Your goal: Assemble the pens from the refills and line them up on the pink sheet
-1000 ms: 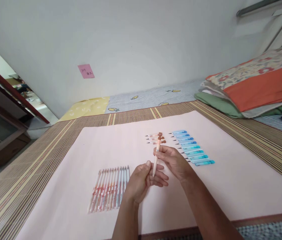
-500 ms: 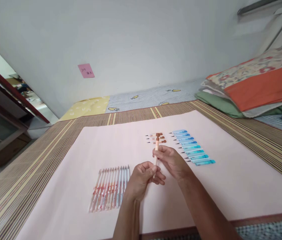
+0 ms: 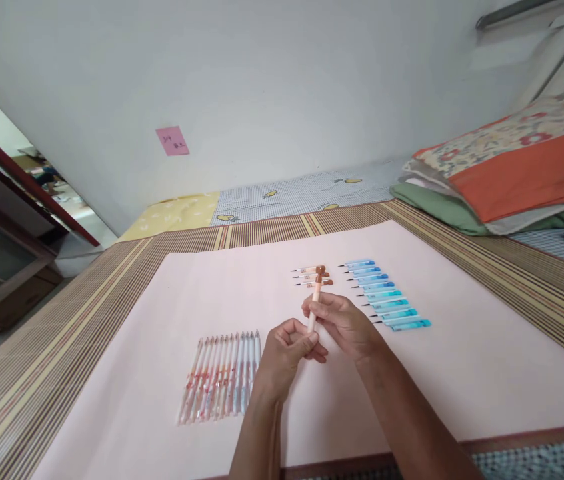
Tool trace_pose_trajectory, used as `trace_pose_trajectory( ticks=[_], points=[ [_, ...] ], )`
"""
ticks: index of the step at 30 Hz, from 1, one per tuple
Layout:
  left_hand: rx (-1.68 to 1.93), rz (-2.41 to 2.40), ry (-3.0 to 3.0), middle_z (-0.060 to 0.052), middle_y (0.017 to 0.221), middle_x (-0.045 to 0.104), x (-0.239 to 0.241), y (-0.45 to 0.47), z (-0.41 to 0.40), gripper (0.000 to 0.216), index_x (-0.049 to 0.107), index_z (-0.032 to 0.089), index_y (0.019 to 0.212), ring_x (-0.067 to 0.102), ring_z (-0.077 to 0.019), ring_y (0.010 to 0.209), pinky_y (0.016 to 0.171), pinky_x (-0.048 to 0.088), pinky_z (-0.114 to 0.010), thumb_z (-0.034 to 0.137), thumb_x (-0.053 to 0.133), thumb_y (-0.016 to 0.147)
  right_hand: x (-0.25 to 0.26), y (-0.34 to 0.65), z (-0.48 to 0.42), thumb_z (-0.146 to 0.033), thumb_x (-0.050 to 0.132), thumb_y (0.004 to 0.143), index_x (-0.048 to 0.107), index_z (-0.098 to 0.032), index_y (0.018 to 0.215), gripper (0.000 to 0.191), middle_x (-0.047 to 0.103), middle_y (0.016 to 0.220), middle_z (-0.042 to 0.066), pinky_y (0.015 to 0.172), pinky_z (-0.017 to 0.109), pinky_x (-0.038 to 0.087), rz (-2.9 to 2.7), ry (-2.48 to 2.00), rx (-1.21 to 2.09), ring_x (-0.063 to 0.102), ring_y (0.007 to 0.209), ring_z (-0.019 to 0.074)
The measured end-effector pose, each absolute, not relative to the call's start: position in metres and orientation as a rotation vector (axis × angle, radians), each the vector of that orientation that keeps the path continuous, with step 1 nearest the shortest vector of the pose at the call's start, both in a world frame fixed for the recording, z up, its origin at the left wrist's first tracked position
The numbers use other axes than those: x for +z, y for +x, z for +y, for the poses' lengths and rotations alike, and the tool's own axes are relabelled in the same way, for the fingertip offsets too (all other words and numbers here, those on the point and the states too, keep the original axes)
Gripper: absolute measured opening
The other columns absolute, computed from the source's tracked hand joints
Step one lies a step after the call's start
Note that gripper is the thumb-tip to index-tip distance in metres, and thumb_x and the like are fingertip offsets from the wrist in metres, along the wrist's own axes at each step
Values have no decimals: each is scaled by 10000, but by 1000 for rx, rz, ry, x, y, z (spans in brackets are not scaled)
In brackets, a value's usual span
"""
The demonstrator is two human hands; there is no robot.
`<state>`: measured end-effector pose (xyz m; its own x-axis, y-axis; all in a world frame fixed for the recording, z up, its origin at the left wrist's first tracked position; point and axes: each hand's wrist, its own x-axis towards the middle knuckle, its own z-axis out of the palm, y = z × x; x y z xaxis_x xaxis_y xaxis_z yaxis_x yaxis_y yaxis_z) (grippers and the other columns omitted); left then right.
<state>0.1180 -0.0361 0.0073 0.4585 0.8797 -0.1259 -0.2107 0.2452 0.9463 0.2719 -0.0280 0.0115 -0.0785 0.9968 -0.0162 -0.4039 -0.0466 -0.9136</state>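
Both hands hold one cream pencil (image 3: 316, 297) with a brown, rounded top, upright and slightly tilted above the paper. My left hand (image 3: 285, 353) pinches its lower end between thumb and fingers, which hide that tip. Higher up the barrel, my right hand (image 3: 347, 323) grips it with thumb and fingertips. Just beyond the hands lie three similar brown-topped pencils (image 3: 313, 285) in a short stack of rows, partly covered by the held one. To their right is a column of several blue and turquoise pencils (image 3: 385, 295), dark points facing left.
Several pale, patterned pens (image 3: 219, 380) lie side by side at the left. Everything rests on a large pink sheet (image 3: 127, 400) over a striped mat (image 3: 52, 320). Folded bedding (image 3: 527, 167) is piled at the right, and a pink note (image 3: 173, 141) sticks to the wall.
The held pencil's brown top has shifted slightly right and the pencil leans a bit more. My left fingers have moved up a little, and its lower end no longer shows beneath them.
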Motion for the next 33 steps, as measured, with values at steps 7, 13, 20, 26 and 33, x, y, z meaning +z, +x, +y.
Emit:
trace_pose_trajectory(
  ticks=[7,13,20,26,33],
  points=[
    [1149,1325,1423,8,619,636,-2,126,-39,276,586,207,652,551,-149,587,606,363,-263,364,779,771,7,262,-22,-425,824,737,694,-160,728,296,566,703,-6,674,281,412,-875,-1025,1276,503,710,144],
    [865,798,1048,-71,645,696,9,122,-38,441,703,140,905,630,-197,583,673,466,-330,575,664,839,14,275,-28,-482,784,771,708,-153,790,339,591,662,0,634,301,466,-954,-946,1439,581,630,155],
    [819,609,877,-65,630,673,7,117,-36,354,686,129,763,583,-143,586,662,435,-281,462,808,752,10,271,-31,-542,696,834,676,-173,869,371,534,480,-45,420,303,452,-988,-834,1603,557,367,162],
    [944,733,887,-12,554,618,3,125,-36,382,572,161,646,507,-109,547,625,363,-246,398,870,681,7,265,-26,-529,725,816,689,-166,810,365,564,448,-23,402,307,435,-974,-913,1544,547,353,173],
    [932,635,821,-15,574,608,11,120,-36,369,580,154,659,467,-95,549,618,358,-233,409,836,733,9,271,-24,-626,674,829,778,-145,883,495,736,909,112,826,370,525,-896,-821,1480,672,861,215]
  ],
)
